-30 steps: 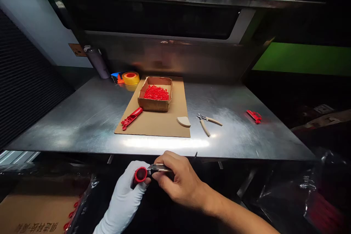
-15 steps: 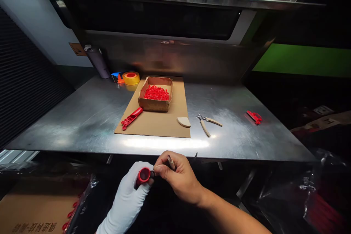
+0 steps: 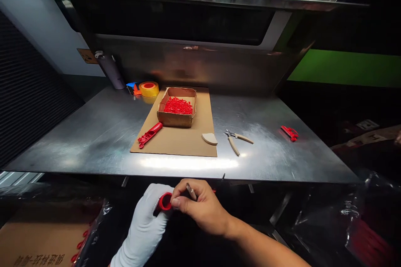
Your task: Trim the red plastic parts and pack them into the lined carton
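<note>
My left hand (image 3: 144,221), in a white glove, is closed around a red plastic tube (image 3: 165,201) in front of the bench edge. The tube's round open end faces me; the glove hides most of its body. My bare right hand (image 3: 200,206) grips a slim pen-like tool (image 3: 191,192), whose handle end sticks up between thumb and forefinger. Thumb and fingertips press together at the tube's right rim. What lies under those fingertips, including the tool's other end, is hidden.
On the metal bench (image 3: 250,167), a cardboard sheet (image 3: 175,146) bears a box (image 3: 175,121) of small red pieces, a red part (image 3: 150,135) and a whitish wedge (image 3: 209,139). Cutting pliers (image 3: 234,138), another red part (image 3: 290,133), yellow tape (image 3: 149,89) and a bottle (image 3: 109,69) stand around.
My right hand has shifted slightly left, its fingertips now at the tube's rim. The dark piece seen between tube and fingers is now covered. Both hands keep their hold.
</note>
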Demonstrator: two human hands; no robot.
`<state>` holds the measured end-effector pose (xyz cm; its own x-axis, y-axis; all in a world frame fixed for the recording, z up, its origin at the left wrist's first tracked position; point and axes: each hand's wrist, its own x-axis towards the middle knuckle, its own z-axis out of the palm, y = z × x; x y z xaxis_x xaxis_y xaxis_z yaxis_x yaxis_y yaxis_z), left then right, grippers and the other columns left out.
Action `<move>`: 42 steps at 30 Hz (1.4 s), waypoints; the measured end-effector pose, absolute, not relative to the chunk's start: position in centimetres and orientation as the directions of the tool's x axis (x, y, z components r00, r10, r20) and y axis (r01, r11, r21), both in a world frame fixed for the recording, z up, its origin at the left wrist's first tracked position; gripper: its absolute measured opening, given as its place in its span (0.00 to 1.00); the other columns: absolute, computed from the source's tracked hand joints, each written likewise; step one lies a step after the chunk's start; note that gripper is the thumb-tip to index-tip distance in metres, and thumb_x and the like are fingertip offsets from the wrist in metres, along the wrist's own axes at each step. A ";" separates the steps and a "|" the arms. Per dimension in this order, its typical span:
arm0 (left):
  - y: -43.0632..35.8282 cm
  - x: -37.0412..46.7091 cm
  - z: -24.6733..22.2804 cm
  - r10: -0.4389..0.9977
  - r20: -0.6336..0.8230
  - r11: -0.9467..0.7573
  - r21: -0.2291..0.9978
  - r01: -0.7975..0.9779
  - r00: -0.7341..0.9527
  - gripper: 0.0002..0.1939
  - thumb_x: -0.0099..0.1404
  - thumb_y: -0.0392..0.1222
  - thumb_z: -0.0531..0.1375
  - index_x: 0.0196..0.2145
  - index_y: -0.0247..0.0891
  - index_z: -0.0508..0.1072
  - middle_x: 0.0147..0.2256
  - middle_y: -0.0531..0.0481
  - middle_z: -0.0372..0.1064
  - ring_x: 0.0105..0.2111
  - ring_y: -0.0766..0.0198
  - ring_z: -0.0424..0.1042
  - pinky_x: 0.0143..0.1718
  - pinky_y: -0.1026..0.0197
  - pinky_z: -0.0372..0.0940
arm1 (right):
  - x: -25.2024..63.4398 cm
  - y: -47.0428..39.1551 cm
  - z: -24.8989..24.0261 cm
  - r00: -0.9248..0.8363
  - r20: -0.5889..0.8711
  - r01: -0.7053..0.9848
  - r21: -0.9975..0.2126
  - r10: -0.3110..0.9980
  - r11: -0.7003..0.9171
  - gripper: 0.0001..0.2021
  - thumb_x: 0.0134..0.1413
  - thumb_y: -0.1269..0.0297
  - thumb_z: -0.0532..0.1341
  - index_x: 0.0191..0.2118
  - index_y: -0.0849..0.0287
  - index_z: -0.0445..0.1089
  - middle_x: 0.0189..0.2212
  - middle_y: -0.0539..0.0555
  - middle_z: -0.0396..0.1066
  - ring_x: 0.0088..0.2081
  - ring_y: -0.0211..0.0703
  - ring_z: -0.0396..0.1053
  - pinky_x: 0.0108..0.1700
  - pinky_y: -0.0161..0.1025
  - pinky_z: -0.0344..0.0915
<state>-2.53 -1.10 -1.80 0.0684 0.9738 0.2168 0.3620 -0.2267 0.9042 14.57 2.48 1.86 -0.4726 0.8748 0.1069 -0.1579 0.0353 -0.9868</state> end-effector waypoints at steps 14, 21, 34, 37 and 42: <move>-1.2 -3.3 -2.3 0.938 0.318 -0.237 0.878 0.416 -0.137 0.08 0.64 0.46 0.65 0.40 0.43 0.75 0.34 0.53 0.72 0.32 0.63 0.71 0.35 0.64 0.67 | 16.6 1.9 3.4 -0.487 0.208 0.440 -0.780 0.848 0.444 0.10 0.67 0.62 0.54 0.37 0.56 0.72 0.30 0.50 0.71 0.32 0.39 0.66 0.35 0.36 0.56; -1.2 -3.2 -1.7 0.946 0.267 -0.179 0.903 0.390 -0.184 0.07 0.62 0.45 0.66 0.38 0.42 0.76 0.34 0.51 0.72 0.33 0.61 0.71 0.38 0.62 0.66 | 16.2 1.9 3.2 -0.484 0.193 0.527 -0.715 0.854 0.460 0.11 0.66 0.61 0.54 0.37 0.56 0.72 0.31 0.53 0.71 0.32 0.42 0.66 0.34 0.38 0.56; -1.1 -2.4 -1.4 0.997 0.053 -0.042 0.982 0.184 -0.053 0.10 0.62 0.49 0.65 0.37 0.41 0.75 0.34 0.52 0.72 0.35 0.60 0.71 0.39 0.63 0.67 | 14.9 2.6 2.9 -0.470 0.285 0.149 -0.907 0.835 0.394 0.05 0.55 0.68 0.64 0.39 0.57 0.74 0.33 0.51 0.73 0.33 0.39 0.69 0.37 0.34 0.62; -0.9 -2.2 -0.9 1.000 0.007 -0.009 0.980 0.197 0.012 0.11 0.63 0.51 0.64 0.34 0.41 0.73 0.32 0.53 0.70 0.34 0.61 0.69 0.38 0.64 0.65 | 13.8 2.7 2.2 -0.478 0.307 0.057 -0.924 0.823 0.378 0.03 0.55 0.68 0.63 0.32 0.57 0.75 0.31 0.51 0.74 0.33 0.39 0.70 0.36 0.35 0.63; -1.1 -2.6 -0.7 0.982 -0.182 0.182 0.983 0.002 0.041 0.15 0.63 0.53 0.65 0.39 0.39 0.72 0.31 0.53 0.66 0.32 0.63 0.65 0.36 0.65 0.65 | 13.9 4.0 2.0 -0.429 0.099 0.022 -0.993 0.898 0.120 0.12 0.61 0.58 0.60 0.29 0.59 0.68 0.24 0.49 0.70 0.27 0.38 0.68 0.30 0.34 0.62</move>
<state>-2.63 -1.14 -0.73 0.0415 0.9824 -0.1822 0.0022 0.1823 0.9832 13.90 3.98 2.04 -0.4285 0.8981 0.0986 0.0222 0.1195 -0.9926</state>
